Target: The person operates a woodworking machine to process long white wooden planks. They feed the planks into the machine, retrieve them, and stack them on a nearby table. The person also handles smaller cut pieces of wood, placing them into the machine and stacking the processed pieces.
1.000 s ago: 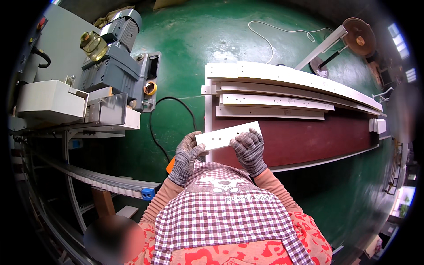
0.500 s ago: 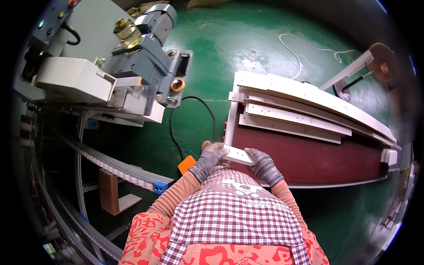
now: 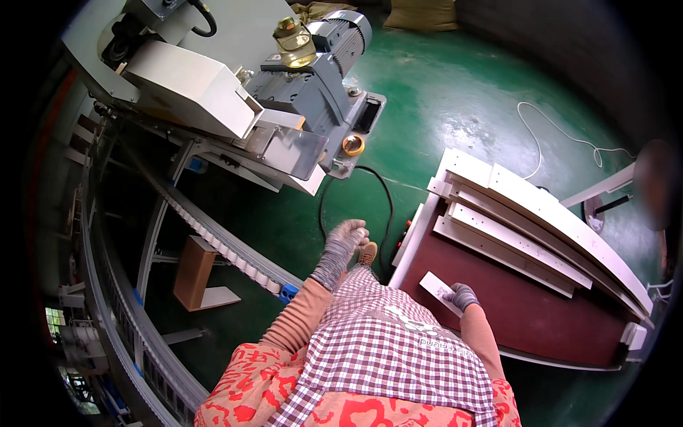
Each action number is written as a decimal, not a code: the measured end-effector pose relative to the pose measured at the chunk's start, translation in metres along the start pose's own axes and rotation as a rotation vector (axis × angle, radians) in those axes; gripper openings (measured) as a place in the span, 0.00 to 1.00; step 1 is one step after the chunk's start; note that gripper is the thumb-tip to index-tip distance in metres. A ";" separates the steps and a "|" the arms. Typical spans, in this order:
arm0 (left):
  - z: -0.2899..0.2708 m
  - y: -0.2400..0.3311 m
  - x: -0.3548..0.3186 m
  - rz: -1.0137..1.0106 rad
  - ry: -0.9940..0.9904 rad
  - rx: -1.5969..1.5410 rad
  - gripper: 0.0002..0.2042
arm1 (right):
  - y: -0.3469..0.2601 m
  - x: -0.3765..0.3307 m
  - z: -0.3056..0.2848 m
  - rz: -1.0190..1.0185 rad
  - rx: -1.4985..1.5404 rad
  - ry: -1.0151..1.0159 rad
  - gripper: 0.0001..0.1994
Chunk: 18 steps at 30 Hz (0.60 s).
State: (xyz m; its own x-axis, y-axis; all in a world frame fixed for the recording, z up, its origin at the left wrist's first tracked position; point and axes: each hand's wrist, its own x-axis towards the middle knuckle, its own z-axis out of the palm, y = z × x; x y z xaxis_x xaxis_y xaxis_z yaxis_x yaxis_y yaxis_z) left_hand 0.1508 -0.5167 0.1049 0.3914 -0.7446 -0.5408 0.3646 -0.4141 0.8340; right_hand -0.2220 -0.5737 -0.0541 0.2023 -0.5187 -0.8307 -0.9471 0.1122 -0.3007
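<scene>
The right hand (image 3: 465, 295) grasps a white board (image 3: 434, 286), positioned over the red table (image 3: 541, 320). The left hand (image 3: 346, 239), near a black cable (image 3: 390, 206), has curled fingers; full closure cannot be determined.

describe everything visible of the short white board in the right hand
The short white board is narrow and flat, with straight edges and a smooth, painted-looking face; its material cannot be told for sure. It slants over the dark red surface, one end pointing up and left in the picture. The gloved right hand grips it from the right, covering part of it. Whether it also touches the surface is unclear.
</scene>
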 end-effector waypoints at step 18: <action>-0.125 0.152 0.087 0.730 0.470 1.402 0.38 | -0.023 -0.053 0.058 0.047 -0.086 0.571 0.23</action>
State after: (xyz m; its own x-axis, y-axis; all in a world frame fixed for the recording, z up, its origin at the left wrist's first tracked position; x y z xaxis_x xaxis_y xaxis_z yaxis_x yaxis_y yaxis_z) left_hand 0.3459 -0.5793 0.1709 0.4279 -0.8766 0.2203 -0.8981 -0.3850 0.2126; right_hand -0.1966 -0.4993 -0.0302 0.0159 -0.8929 -0.4500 -0.9735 0.0888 -0.2107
